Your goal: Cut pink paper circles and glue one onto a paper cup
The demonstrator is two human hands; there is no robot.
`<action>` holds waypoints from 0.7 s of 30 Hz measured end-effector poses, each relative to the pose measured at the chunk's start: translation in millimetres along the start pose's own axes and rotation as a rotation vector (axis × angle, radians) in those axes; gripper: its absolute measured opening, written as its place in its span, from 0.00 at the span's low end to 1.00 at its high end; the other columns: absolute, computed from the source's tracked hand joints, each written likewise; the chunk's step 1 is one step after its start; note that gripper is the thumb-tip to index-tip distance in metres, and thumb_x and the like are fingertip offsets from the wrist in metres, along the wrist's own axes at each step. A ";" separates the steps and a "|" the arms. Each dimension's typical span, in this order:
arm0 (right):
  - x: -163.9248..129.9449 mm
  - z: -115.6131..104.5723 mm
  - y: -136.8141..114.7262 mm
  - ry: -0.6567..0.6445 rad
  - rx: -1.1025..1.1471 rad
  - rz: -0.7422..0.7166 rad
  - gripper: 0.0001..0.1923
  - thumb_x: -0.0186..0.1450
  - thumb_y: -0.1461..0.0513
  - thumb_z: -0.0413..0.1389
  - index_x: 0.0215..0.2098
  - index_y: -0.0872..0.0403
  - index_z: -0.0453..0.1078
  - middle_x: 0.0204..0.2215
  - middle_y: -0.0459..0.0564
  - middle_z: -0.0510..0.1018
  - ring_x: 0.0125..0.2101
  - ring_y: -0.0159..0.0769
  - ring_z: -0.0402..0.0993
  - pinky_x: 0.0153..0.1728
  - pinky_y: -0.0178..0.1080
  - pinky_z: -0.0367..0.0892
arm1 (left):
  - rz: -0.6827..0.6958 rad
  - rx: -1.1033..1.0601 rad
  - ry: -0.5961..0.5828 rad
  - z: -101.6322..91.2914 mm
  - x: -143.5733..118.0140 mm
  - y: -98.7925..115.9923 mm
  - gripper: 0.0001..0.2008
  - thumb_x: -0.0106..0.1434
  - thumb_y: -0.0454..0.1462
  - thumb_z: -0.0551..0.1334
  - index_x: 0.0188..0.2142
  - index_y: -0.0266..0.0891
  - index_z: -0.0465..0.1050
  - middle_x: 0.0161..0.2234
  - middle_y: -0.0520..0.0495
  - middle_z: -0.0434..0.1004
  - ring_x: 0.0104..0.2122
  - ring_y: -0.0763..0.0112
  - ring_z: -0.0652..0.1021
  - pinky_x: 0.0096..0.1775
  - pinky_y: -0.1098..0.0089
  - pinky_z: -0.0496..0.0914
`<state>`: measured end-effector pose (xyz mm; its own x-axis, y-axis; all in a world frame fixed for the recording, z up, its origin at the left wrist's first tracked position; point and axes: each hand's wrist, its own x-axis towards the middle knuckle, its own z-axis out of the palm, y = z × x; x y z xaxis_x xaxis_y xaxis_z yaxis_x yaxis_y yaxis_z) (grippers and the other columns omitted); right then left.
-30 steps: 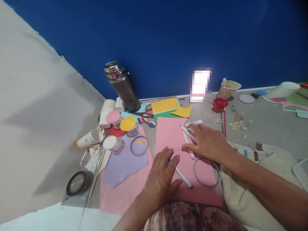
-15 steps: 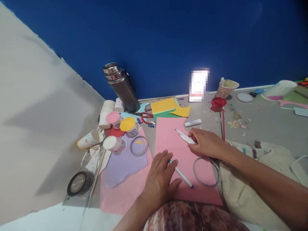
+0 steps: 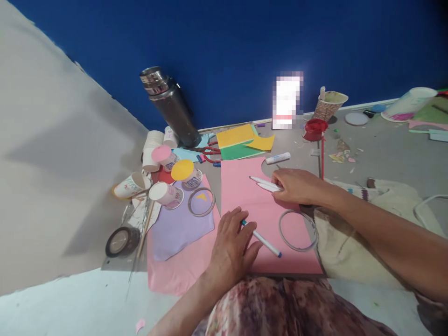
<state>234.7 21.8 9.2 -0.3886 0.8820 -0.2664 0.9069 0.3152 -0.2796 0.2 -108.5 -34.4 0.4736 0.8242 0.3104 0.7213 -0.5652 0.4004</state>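
Note:
On a pink paper sheet (image 3: 241, 196), my left hand (image 3: 231, 240) rests with its fingers spread. Its index and middle fingers touch the end of a white marker with blue ends (image 3: 266, 243), which lies slantwise on the sheet. My right hand (image 3: 294, 185) is closed round two white markers (image 3: 266, 185), held side by side over the sheet's right part, tips pointing left. Its fingertips are partly hidden. Just below that hand, a grey ring (image 3: 280, 232) lies flat on the sheet. A white glue stick or capped pen (image 3: 278, 158) lies above the sheet's curved cut-out.
To the left are several paper cups (image 3: 164, 195), a second ring (image 3: 191, 210) on purple paper (image 3: 168, 240) and a roll of black tape (image 3: 119, 241). A dark flask (image 3: 175, 112) leans against the blue wall. A cloth (image 3: 343, 238) lies under my right forearm.
The camera has tipped down, so the tabletop sits higher in view. My right hand still grips the two markers, and my left hand stays on the sheet.

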 end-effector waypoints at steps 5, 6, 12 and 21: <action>-0.5 0.2 -0.2 0.007 -0.032 -0.012 0.06 0.60 0.60 0.56 0.34 0.53 0.73 0.35 0.54 0.82 0.34 0.46 0.77 0.27 0.39 0.54 | 0.021 -0.015 -0.049 -7.0 6.0 4.3 0.06 0.68 0.31 0.58 0.43 0.41 0.69 0.51 0.38 0.75 0.60 0.51 0.71 0.58 0.45 0.67; -0.3 0.5 0.2 0.008 -0.036 -0.017 0.06 0.60 0.60 0.56 0.34 0.53 0.73 0.35 0.54 0.82 0.34 0.46 0.77 0.27 0.39 0.54 | 0.033 -0.002 -0.076 -9.2 7.0 3.7 0.05 0.68 0.31 0.58 0.42 0.41 0.68 0.51 0.38 0.75 0.60 0.51 0.70 0.58 0.45 0.67; -0.4 0.9 1.7 0.003 -0.045 -0.036 0.05 0.58 0.62 0.56 0.32 0.53 0.73 0.33 0.55 0.82 0.32 0.45 0.77 0.25 0.39 0.52 | 0.071 0.081 0.025 -41.0 33.8 -22.0 0.11 0.68 0.31 0.58 0.49 0.41 0.66 0.53 0.37 0.75 0.60 0.50 0.70 0.57 0.46 0.66; -1.6 -3.6 2.4 0.020 -0.042 -0.041 0.07 0.62 0.61 0.53 0.33 0.55 0.72 0.35 0.59 0.82 0.34 0.46 0.78 0.28 0.39 0.54 | -0.288 0.316 0.091 -42.9 132.3 -70.6 0.02 0.67 0.34 0.58 0.36 0.41 0.67 0.38 0.43 0.77 0.41 0.58 0.76 0.42 0.60 0.70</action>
<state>238.1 22.4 12.3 -0.4229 0.8747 -0.2369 0.8964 0.3655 -0.2507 -9.8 39.0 15.4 0.1941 0.9323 0.3052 0.9433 -0.2628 0.2029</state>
